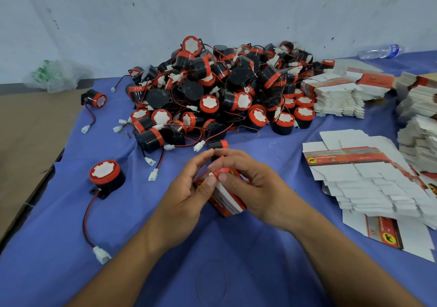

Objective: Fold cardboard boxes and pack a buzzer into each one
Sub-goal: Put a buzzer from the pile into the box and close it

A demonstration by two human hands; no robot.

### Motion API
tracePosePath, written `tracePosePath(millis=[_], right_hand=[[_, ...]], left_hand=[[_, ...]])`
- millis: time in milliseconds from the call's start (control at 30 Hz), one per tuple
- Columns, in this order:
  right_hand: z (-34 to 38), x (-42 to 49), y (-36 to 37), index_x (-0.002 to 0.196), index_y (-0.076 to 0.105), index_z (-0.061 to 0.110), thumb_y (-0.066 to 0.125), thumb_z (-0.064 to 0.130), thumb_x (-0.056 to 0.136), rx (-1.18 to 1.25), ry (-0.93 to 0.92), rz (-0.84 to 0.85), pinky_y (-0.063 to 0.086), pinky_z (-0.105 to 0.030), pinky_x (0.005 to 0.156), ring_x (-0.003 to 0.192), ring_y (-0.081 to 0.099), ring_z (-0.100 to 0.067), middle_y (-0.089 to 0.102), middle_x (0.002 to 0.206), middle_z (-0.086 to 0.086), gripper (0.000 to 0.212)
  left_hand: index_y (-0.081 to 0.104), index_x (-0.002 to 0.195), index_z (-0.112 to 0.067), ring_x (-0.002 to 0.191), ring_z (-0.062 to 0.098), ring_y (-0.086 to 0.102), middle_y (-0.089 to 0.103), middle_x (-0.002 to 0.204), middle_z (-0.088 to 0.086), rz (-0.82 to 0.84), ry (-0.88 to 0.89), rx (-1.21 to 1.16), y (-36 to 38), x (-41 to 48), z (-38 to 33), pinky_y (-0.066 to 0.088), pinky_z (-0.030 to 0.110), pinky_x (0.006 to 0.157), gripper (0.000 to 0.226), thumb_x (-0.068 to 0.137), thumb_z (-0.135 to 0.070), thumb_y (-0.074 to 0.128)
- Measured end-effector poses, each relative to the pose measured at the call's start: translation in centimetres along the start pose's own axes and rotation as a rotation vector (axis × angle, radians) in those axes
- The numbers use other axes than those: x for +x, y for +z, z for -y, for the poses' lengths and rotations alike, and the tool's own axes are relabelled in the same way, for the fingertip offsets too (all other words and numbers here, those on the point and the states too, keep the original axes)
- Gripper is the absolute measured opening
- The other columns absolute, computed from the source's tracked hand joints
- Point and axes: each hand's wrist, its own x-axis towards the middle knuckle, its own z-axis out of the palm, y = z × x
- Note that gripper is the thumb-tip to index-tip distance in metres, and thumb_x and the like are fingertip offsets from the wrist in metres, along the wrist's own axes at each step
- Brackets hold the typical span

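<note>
Red carton — between left grip, right grip

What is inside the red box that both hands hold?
A buzzer's red rim shows at the box's open end. The left hand, the right hand and the box walls hide the rest.

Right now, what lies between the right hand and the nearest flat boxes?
In the head view, only bare blue cloth lies between the right hand, gripping a box, and the flat boxes.
</note>
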Motion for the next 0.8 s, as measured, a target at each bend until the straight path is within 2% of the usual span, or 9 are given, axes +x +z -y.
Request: tracePosePath(millis=[167,267,367,433,533,600,700,733,800], right_hand=[[-0.1,-0.2,-0.3,0.112,0.069,0.021,0.057,0.014,0.099,-0.101,-0.025,0.053,0.044,-0.029,0.107,0.137,0.043,-0.006,0.05,0.138,0.011,0.019],[-0.2,-0.2,-0.8,0.114,0.066,0.019,0.056,0.016,0.1,-0.115,-0.052,0.046,0.042,-0.026,0.108,0.137,0.042,-0.007,0.051,0.135,0.007,0.018],[-0.4,-0.2,-0.6,0.116,0.061,0.02,0.053,0.02,0.102,-0.126,-0.081,-0.027,0.045,-0.034,0.106,0.129,0.05,-0.014,0.054,0.128,0.002,0.017],[-0.5,-0.2,-0.1,0.115,0.058,0.027,0.051,0.024,0.102,-0.089,-0.063,-0.103,0.049,-0.044,0.1,0.117,0.057,-0.02,0.056,0.122,-0.003,0.015],[-0.8,-0.1,0.3,0.117,0.056,0.026,0.052,0.03,0.101,0.03,0.02,-0.186,0.051,-0.051,0.094,0.109,0.06,-0.029,0.059,0.118,-0.011,0.017],[-0.9,-0.1,0.3,0.116,0.056,0.025,0.053,0.028,0.1,0.035,0.033,-0.201,0.052,-0.045,0.087,0.102,0.062,-0.025,0.06,0.117,-0.012,0.017],[-0.9,0.0,0.2,0.112,0.058,0.018,0.056,0.016,0.101,0.037,-0.005,-0.182,0.052,-0.031,0.075,0.086,0.062,-0.01,0.062,0.114,-0.005,0.012],[-1.0,0.0,0.1,0.11,0.059,0.017,0.056,0.014,0.1,0.034,-0.019,-0.177,0.049,-0.028,0.077,0.086,0.06,-0.006,0.062,0.115,-0.002,0.011],[-1.3,0.1,-0.1,0.106,0.062,0.02,0.058,0.011,0.099,0.05,-0.048,-0.177,0.048,-0.026,0.084,0.103,0.061,-0.009,0.061,0.123,0.005,0.012]], left_hand=[[0.03,0.149,-0.032,0.142,0.012,0.037,0.037,0.152,-0.019,-0.008,0.012,0.04,-0.2,-0.1,0.5,0.037,0.049,0.112,0.06,0.095,-0.034,0.055],[0.038,0.14,-0.036,0.125,0.011,0.057,0.048,0.144,-0.01,-0.139,-0.005,-0.079,0.3,0.1,0.5,0.052,0.035,0.097,0.061,0.087,-0.036,0.068],[0.048,0.125,-0.034,0.104,0.008,0.068,0.062,0.127,-0.004,-0.292,-0.038,-0.091,0.8,0.3,0.1,0.055,0.021,0.08,0.053,0.08,-0.042,0.075],[0.049,0.123,-0.037,0.101,0.008,0.069,0.067,0.119,-0.008,-0.252,-0.004,-0.068,1.7,0.0,0.0,0.055,0.018,0.076,0.05,0.081,-0.048,0.075],[0.041,0.125,-0.046,0.109,0.011,0.066,0.063,0.122,-0.017,-0.172,0.059,0.015,2.8,-0.5,-0.2,0.056,0.025,0.084,0.062,0.075,-0.044,0.077],[0.04,0.124,-0.041,0.109,0.013,0.065,0.062,0.123,-0.016,-0.218,0.092,0.075,2.5,-0.5,-0.3,0.057,0.034,0.087,0.061,0.074,-0.04,0.076],[0.051,0.108,-0.036,0.099,0.015,0.067,0.064,0.112,-0.024,-0.248,0.099,0.203,1.5,-0.5,-0.4,0.058,0.044,0.081,0.039,0.075,-0.042,0.07],[0.053,0.106,-0.034,0.099,0.016,0.066,0.063,0.113,-0.025,-0.237,0.103,0.214,1.3,-0.5,-0.4,0.058,0.045,0.08,0.035,0.076,-0.041,0.068],[0.053,0.106,-0.034,0.1,0.018,0.066,0.062,0.121,-0.019,-0.215,0.131,0.222,1.2,-0.5,-0.4,0.059,0.041,0.078,0.03,0.078,-0.038,0.065]])
